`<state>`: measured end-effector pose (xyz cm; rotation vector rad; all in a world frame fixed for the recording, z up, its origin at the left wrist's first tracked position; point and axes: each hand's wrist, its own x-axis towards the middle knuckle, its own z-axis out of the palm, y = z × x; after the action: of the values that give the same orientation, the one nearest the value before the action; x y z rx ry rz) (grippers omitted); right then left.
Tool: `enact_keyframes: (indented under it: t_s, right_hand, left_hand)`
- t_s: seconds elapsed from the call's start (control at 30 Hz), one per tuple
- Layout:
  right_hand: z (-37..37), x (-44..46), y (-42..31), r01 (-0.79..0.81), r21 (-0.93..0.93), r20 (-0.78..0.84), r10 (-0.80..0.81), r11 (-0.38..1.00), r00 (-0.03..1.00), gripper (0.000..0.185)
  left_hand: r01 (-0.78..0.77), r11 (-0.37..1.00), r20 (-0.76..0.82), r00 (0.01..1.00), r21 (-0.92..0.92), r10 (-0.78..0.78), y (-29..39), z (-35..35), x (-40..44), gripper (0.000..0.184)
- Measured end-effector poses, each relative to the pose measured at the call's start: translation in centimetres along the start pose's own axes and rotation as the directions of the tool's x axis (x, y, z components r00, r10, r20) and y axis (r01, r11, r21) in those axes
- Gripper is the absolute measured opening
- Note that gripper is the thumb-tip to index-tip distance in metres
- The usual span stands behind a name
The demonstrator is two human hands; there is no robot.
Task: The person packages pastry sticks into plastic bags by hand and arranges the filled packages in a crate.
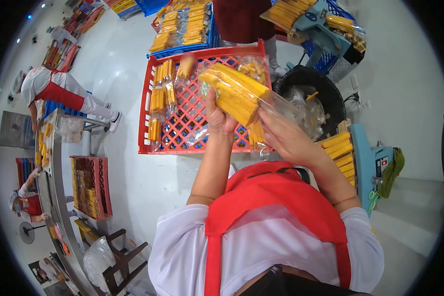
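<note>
A clear plastic bag of yellow sticks (237,91) is tilted in front of me, above a red crate (144,118). My left hand (219,117) supports its lower left side, thumb up against the plastic near a small green label. At the bag's loose, unfilled end, my right hand (283,135) has its fingers together against the plastic. Inside the crate, similar packs of sticks (158,98) lie along the left, with another bag (251,69) at the back right. More sticks (255,135) in plastic show just below the held bag.
A black bin (336,91) with crumpled plastic stands right of the crate. Nearer is a blue sealing machine (362,163) with sticks beside it. Behind sit a blue crate (212,29) of packs and another person's apron (244,19). Co-workers (64,89) stand by a long table at left.
</note>
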<state>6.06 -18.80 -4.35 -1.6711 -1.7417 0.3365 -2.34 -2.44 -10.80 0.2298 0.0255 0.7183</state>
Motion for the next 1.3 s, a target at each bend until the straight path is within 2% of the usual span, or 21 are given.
enact_keyframes:
  t_s: [0.03,0.1,0.13,0.2,0.3,0.37,0.43,0.5,0.57,0.63,0.7,0.77,0.9,1.03,1.1,1.13,1.2,1.23,1.27,1.3]
  right_hand:
    - [-0.1,0.2,0.0,0.007,0.004,0.005,-0.007,1.000,1.000,0.047]
    - [-0.6,0.4,0.1,0.135,-0.201,-0.045,-0.147,0.970,0.988,0.051]
    - [-0.7,1.0,-0.1,0.146,-0.196,-0.036,-0.156,0.970,0.987,0.051]
    - [-0.7,2.3,-0.6,0.201,-0.283,-0.140,-0.248,0.938,0.959,0.055]
    - [0.4,3.3,-0.7,0.225,-0.265,-0.105,-0.260,0.938,0.960,0.055]
    - [1.0,3.8,-0.9,0.235,-0.208,-0.070,-0.254,0.949,0.965,0.054]
    - [1.4,4.4,-0.8,0.240,-0.151,-0.029,-0.247,0.959,0.969,0.053]
    - [1.6,5.1,-0.4,0.316,-0.160,0.023,-0.316,0.935,0.948,0.050]
    - [1.6,5.5,-0.7,0.293,-0.106,0.097,-0.284,0.950,0.954,0.049]
    - [1.9,6.1,-0.9,0.274,-0.061,0.168,-0.260,0.960,0.951,0.049]
    - [2.9,6.6,-1.2,0.333,-0.148,0.120,-0.318,0.931,0.941,0.048]
    - [3.6,6.7,-1.0,0.331,-0.137,0.124,-0.316,0.934,0.941,0.047]
    - [4.9,7.2,-0.7,0.353,-0.139,0.103,-0.341,0.925,0.934,0.044]
    - [4.3,7.6,-1.6,0.340,-0.062,0.147,-0.329,0.938,0.933,0.042]
    - [3.5,7.6,-1.7,0.472,-0.138,0.293,-0.419,0.871,0.859,0.040]
    - [3.4,7.7,-1.8,0.516,-0.116,0.301,-0.465,0.849,0.833,0.040]
    - [3.7,7.8,-2.3,0.458,-0.031,0.269,-0.434,0.888,0.860,0.041]
    - [3.6,7.9,-2.7,0.409,0.025,0.271,-0.400,0.912,0.876,0.043]
    - [3.3,8.0,-2.8,0.354,0.074,0.279,-0.360,0.932,0.890,0.045]
    - [2.9,7.9,-2.4,0.331,0.200,0.243,-0.375,0.922,0.895,0.048]
  left_hand:
    - [-0.009,1.000,-0.002,1.000,0.002,0.009,0.2,0.0,0.0,0.052]
    - [-0.077,0.996,-0.087,0.994,-0.040,0.073,0.6,-0.2,0.1,0.052]
    - [-0.091,0.995,-0.090,0.992,-0.041,0.087,0.7,-0.5,0.1,0.052]
    - [-0.072,0.995,-0.075,0.994,0.075,0.077,1.2,-0.9,-0.2,0.052]
    - [-0.096,0.990,-0.033,0.994,0.103,0.100,1.9,-0.5,-1.2,0.052]
    - [-0.122,0.991,-0.020,0.992,0.057,0.123,2.4,-0.9,-1.6,0.050]
    - [-0.200,0.974,-0.092,0.973,0.109,0.210,3.1,-0.7,-2.0,0.048]
    - [-0.226,0.966,-0.098,0.966,0.123,0.239,4.4,-0.6,-2.2,0.047]
    - [-0.248,0.959,-0.104,0.959,0.133,0.263,5.6,-0.2,-2.6,0.047]
    - [-0.245,0.968,-0.200,0.947,0.048,0.250,6.8,0.5,-2.9,0.044]
    - [-0.282,0.955,-0.199,0.935,0.088,0.294,7.1,0.4,-3.3,0.042]
    - [-0.256,0.937,-0.219,0.926,0.239,0.308,7.1,0.4,-3.8,0.039]
    - [-0.254,0.926,-0.198,0.928,0.281,0.315,7.7,-0.3,-4.3,0.040]
    - [-0.306,0.921,-0.242,0.900,0.242,0.363,8.2,0.0,-4.7,0.037]
    - [-0.273,0.949,-0.287,0.907,0.154,0.308,8.8,-0.5,-4.8,0.039]
    - [-0.245,0.954,-0.297,0.910,0.175,0.288,8.9,-0.7,-5.0,0.042]
    - [-0.253,0.939,-0.261,0.914,0.235,0.311,8.8,-1.2,-5.3,0.046]
    - [-0.243,0.957,-0.202,0.941,0.162,0.273,9.0,-0.7,-5.7,0.049]
    - [-0.291,0.926,-0.184,0.923,0.239,0.338,9.3,0.1,-6.2,0.051]
    - [-0.243,0.927,-0.213,0.927,0.286,0.309,10.0,0.0,-7.0,0.050]
